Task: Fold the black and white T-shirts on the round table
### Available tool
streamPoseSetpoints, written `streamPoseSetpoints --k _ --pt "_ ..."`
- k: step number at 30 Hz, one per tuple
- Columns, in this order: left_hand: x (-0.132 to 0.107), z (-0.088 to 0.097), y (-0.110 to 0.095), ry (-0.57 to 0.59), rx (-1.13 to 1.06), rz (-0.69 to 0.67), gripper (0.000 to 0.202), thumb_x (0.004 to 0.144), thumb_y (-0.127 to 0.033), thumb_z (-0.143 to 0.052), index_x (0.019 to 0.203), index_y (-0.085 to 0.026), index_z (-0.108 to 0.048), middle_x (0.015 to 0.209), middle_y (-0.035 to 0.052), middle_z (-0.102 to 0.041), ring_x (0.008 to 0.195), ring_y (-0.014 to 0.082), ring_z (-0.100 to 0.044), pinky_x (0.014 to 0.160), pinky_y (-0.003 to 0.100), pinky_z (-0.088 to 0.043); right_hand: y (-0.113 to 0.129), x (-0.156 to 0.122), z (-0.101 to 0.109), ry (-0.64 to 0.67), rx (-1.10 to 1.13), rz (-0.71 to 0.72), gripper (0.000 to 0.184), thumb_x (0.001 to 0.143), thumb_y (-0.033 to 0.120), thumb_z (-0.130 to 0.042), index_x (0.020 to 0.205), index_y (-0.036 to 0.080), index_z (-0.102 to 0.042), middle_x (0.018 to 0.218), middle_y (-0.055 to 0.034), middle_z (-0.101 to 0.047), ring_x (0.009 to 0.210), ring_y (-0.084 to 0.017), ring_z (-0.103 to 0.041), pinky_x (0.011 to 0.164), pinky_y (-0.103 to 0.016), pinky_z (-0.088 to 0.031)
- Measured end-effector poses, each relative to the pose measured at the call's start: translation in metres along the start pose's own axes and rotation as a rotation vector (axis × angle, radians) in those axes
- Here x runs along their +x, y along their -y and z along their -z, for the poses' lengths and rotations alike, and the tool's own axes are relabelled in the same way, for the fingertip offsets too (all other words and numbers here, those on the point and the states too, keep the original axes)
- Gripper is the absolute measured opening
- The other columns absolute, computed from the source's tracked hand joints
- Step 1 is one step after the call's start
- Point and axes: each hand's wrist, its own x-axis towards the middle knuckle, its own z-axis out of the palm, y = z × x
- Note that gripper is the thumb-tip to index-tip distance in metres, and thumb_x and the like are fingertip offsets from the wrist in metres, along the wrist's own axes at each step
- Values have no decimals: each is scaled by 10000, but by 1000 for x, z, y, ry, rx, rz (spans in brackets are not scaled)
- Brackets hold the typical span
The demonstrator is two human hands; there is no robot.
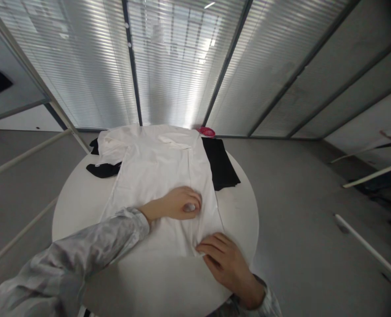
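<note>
A white garment lies spread lengthwise on a round white table. My left hand rests on the cloth near its lower right part, fingers curled, pressing down. My right hand lies flat at the garment's near right corner, fingertips on the hem. Whether either hand pinches the fabric cannot be made out. A grey sleeve covers my left arm.
A black folded cloth lies right of the white garment; another black piece peeks out on the left. A pink round object sits at the table's far edge. Glass walls with blinds stand behind. Grey floor surrounds the table; white rods lie at right.
</note>
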Motion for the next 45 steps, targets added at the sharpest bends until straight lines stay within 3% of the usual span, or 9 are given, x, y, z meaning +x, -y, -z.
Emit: streamPoseSetpoints --k 5,11,16,21,28,31,35,39,45 --pt "3 -2 5 -107 209 173 296 1051 -453 -664 1243 -235 -726 1364 113 -742 1277 279 -698 1147 433 -512 10 -2 3 53 52 -26 148 1052 175 -645 1144 264 -720 1034 -46 -769 939 -219 -701 851 -372 -594" --pt "0 11 12 -9 348 95 560 1009 -587 -712 1416 -206 -667 1525 167 -660 1383 346 -633 1258 529 -408 -25 -2 2 -389 -271 -436 309 1068 451 -656 1279 225 -675 1040 -119 -747 890 -285 -692 858 -459 -591" --pt "-1 23 12 49 336 46 459 1056 -582 -641 1342 -225 -680 1403 149 -718 1293 315 -666 1192 485 -448 -44 5 -3 -290 -124 -566 444 1084 536 -585 1369 202 -650 781 -5 -664 594 -185 -598 640 -333 -533" --pt "0 26 15 93 395 58 326 1069 -523 -628 1206 -234 -691 1238 124 -745 1156 301 -685 1101 459 -479 -46 -11 -1 -416 -40 -634 407 1076 504 -605 1352 206 -647 796 5 -651 625 -169 -601 625 -291 -513" --pt "7 34 8 81 340 60 309 1074 -526 -625 1128 -232 -702 1112 105 -760 1083 286 -723 1031 432 -527 -42 -22 2 -305 -364 -471 304 1105 483 -559 1151 231 -723 843 -49 -700 718 -227 -654 811 -424 -553" --pt "7 31 5 25 327 25 379 1095 -504 -593 1356 -240 -674 1429 144 -710 1351 308 -661 1215 472 -453 -36 -16 4 -335 -493 -381 366 1072 484 -620 1354 259 -679 1259 -167 -744 1102 -363 -712 992 -579 -561" --pt "-3 18 13 -30 293 11 580 1062 -516 -659 1587 -289 -560 1680 129 -544 1586 306 -485 1368 518 -276 -31 -15 1 -104 -516 -240 663 1088 392 -570 1714 300 -371 1716 -125 -484 1579 -403 -459 1246 -710 -408" --pt "-6 17 22 -41 241 57 492 1047 -511 -684 1498 -315 -662 1616 102 -621 1557 284 -530 1361 506 -301 -33 -22 6 87 -512 -197 733 1095 368 -552 1767 296 -269 1754 -107 -437 1608 -360 -444 1252 -645 -454" --pt "-2 28 26 -101 262 101 313 1109 -422 -579 1310 -273 -768 1438 104 -747 1381 262 -676 1268 479 -431 -45 4 38 119 -500 -97 628 1053 401 -664 1650 308 -490 1615 -104 -614 1500 -341 -579 1289 -621 -417"
